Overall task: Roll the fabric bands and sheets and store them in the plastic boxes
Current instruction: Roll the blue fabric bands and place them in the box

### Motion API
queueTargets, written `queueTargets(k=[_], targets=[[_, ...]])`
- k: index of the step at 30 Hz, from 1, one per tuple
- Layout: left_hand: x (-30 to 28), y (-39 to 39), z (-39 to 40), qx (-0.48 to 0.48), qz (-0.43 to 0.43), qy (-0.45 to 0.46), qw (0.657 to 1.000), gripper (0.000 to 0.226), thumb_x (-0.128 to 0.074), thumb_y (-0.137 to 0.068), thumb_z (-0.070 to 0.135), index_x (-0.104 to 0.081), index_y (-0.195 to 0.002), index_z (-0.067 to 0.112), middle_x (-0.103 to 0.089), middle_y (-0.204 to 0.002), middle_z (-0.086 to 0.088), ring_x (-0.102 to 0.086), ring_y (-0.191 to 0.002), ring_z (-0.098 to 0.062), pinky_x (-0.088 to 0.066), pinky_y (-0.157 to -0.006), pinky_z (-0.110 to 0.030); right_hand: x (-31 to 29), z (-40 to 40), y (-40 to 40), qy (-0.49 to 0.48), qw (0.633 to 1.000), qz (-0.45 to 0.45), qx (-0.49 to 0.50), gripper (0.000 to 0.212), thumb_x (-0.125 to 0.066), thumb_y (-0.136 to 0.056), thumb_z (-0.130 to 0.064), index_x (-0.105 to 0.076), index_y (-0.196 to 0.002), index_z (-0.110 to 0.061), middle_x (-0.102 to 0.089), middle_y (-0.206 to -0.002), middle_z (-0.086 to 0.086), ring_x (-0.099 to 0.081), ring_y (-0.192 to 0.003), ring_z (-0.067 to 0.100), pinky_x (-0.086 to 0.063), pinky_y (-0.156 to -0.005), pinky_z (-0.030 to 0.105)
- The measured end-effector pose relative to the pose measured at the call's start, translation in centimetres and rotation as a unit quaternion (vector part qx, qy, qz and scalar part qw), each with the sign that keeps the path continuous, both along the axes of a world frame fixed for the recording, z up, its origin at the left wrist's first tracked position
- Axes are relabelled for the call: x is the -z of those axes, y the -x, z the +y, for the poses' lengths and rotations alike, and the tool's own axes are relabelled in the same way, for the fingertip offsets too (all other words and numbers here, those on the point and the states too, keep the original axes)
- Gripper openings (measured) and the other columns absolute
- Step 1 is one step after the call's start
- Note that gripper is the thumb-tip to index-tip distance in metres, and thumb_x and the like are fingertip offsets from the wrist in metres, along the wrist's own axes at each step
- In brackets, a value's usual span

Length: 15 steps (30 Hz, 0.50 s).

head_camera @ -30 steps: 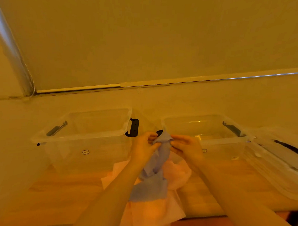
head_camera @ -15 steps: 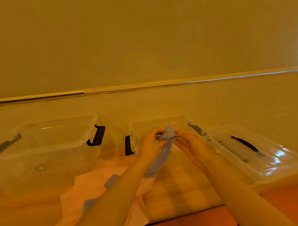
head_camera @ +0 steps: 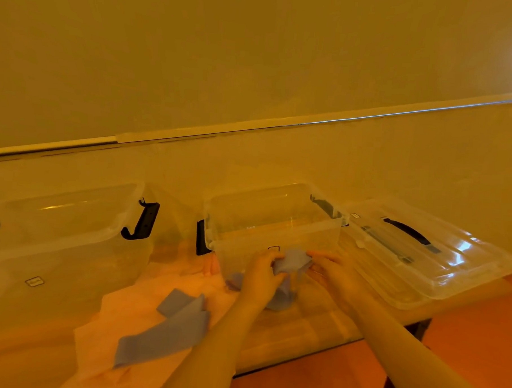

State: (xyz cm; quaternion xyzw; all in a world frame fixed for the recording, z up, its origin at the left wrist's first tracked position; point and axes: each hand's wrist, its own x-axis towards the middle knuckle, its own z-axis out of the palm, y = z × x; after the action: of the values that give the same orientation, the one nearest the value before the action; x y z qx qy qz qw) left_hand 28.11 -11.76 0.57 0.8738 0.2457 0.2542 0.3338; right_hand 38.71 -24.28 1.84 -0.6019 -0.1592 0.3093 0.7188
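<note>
My left hand (head_camera: 260, 277) covers the middle of the blue band (head_camera: 291, 261), so I can't tell how far it is rolled. The left box (head_camera: 71, 238) runs off the frame's left edge. The small labels on both boxes are too tiny to read.

A blue fabric band (head_camera: 291, 261) is bunched between the fingers (head_camera: 268, 260) of both hands, its tail trailing down and left onto a pale pink sheet (head_camera: 144, 300) spread on the surface. Just behind the fingers stands an open clear plastic box (head_camera: 273, 215); a second box (head_camera: 62, 229) sits well to their left.
</note>
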Motion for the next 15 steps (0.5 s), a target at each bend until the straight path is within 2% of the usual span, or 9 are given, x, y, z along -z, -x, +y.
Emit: queueTargets(k=[3,5,9,12,15], targets=[[0.6,0.5,0.0,-0.007,0.020,-0.010,1.000,0.041,-0.070,-0.078,0.005,-0.063,-0.118,0.010,-0.060,-0.122,-0.011,-0.054,-0.115,-0.024,-0.043,-0.095,-0.032,0.2,-0.2,0.4,0.069,0.994,-0.083,0.008,0.027,-0.053,-0.094,0.000,-0.062,-0.119,-0.001,-0.059,-0.123,0.016,-0.057,-0.104,0.022,-0.049,-0.083,0.028],[0.9,1.0,0.5,-0.017,0.025,-0.008,1.000,0.035,-0.067,-0.082,0.007,-0.063,-0.117,0.013,-0.060,-0.122,-0.009,-0.054,-0.115,-0.022,-0.044,-0.093,-0.030,-0.1,0.0,0.7,0.094,0.986,-0.139,0.018,0.028,-0.053,-0.093,0.002,-0.063,-0.118,-0.002,-0.060,-0.120,0.017,-0.056,-0.110,0.027,-0.045,-0.089,0.035],[0.0,3.9,1.6,-0.016,0.008,-0.019,1.000,0.032,-0.064,-0.088,0.009,-0.061,-0.119,0.011,-0.053,-0.129,-0.006,-0.052,-0.118,-0.021,-0.044,-0.084,-0.020,-1.1,1.1,1.7,0.072,0.982,-0.172,0.018,0.026,-0.056,-0.091,0.001,-0.065,-0.114,-0.006,-0.063,-0.114,0.011,-0.057,-0.102,0.020,-0.046,-0.081,0.030],[-0.6,7.4,2.9,-0.057,-0.030,-0.014,0.998,0.030,-0.066,-0.087,0.011,-0.061,-0.118,0.012,-0.057,-0.120,-0.004,-0.056,-0.107,-0.016,-0.044,-0.071,-0.009,-0.9,2.6,3.3,0.057,0.987,-0.149,-0.011,0.022,-0.061,-0.091,-0.008,-0.065,-0.111,-0.015,-0.064,-0.114,0.003,-0.061,-0.103,0.017,-0.051,-0.082,0.027],[-0.8,11.6,4.7,-0.097,-0.034,-0.056,0.993,0.032,-0.069,-0.084,0.006,-0.062,-0.115,0.011,-0.060,-0.112,0.001,-0.058,-0.096,-0.013,-0.045,-0.073,-0.009,-0.8,4.2,6.2,0.066,0.985,-0.143,-0.071,0.025,-0.061,-0.091,-0.005,-0.062,-0.115,-0.010,-0.062,-0.115,0.005,-0.060,-0.092,0.011,-0.053,-0.068,0.019]])
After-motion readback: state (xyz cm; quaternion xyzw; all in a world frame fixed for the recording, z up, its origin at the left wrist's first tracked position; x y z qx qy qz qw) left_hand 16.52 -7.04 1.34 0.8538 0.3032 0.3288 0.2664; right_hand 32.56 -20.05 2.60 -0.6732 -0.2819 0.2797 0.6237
